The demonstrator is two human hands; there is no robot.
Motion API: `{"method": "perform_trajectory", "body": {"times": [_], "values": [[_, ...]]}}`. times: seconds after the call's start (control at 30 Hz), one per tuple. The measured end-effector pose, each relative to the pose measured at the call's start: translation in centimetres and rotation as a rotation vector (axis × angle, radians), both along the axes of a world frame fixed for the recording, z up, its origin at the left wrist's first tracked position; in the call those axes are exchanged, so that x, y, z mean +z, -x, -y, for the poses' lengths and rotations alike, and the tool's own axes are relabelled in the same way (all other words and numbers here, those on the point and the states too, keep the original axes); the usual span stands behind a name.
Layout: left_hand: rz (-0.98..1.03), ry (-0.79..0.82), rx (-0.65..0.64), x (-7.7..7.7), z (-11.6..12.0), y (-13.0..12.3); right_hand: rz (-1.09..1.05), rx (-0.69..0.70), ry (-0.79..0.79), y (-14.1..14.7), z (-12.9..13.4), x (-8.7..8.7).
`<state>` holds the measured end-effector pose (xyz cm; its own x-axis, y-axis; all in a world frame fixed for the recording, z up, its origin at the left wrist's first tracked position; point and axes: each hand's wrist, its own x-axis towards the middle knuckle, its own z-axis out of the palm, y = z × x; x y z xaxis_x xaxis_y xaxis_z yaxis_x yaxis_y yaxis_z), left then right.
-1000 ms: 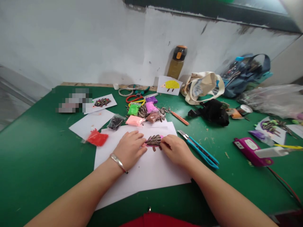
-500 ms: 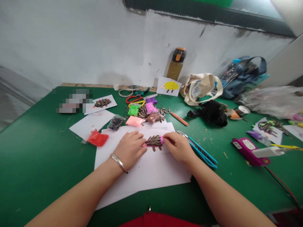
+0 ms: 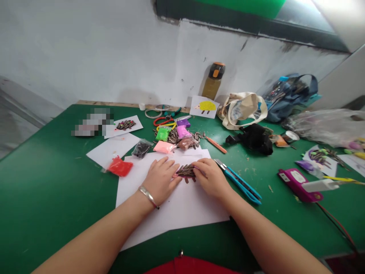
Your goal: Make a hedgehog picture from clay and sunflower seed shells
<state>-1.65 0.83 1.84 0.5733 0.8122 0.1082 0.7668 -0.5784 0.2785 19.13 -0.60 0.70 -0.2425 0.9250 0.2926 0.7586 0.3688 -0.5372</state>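
Observation:
A small hedgehog figure [image 3: 186,171], made of striped seeds on pink clay with brown legs, lies on white paper [image 3: 182,209] at the centre. My left hand [image 3: 161,179] rests flat on the paper at its left end, fingers spread and fingertips beside the pink snout. At the right end of the figure my right hand [image 3: 211,177] is closed, thumb and fingers together against the seeds; whatever lies between its fingertips is hidden. Behind the paper are a seed pile [image 3: 173,137] and clay packets, among them green [image 3: 163,133], peach [image 3: 164,147] and red [image 3: 121,166].
A blue cutter [image 3: 242,184] lies right of the paper, with an orange-handled tool [image 3: 216,145] behind it. A bottle [image 3: 213,82] and a hedgehog drawing [image 3: 204,107] stand by the wall. Bags [image 3: 242,110] and a magenta power strip [image 3: 299,184] are at the right.
My right hand has shifted left over the figure's right end, covering the pink clay that showed there. The camera view has moved slightly.

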Motion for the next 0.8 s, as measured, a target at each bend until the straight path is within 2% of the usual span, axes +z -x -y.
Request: {"method": "perform_trajectory", "body": {"times": [0.17, 0.3, 0.8], "values": [[-0.027, -0.032, 0.054, -0.7, 0.5, -0.5, 0.044, 0.065, 0.045, 1.3, -1.3, 0.7], [-0.009, -0.044, 0.058, -0.8, 0.6, -0.6, 0.061, 0.077, 0.023, 2.1, -1.8, 0.2], [-0.041, -0.090, 0.075, -1.6, 0.7, -0.6, 0.040, 0.104, -0.010, 2.1, -1.1, -0.3]]}}
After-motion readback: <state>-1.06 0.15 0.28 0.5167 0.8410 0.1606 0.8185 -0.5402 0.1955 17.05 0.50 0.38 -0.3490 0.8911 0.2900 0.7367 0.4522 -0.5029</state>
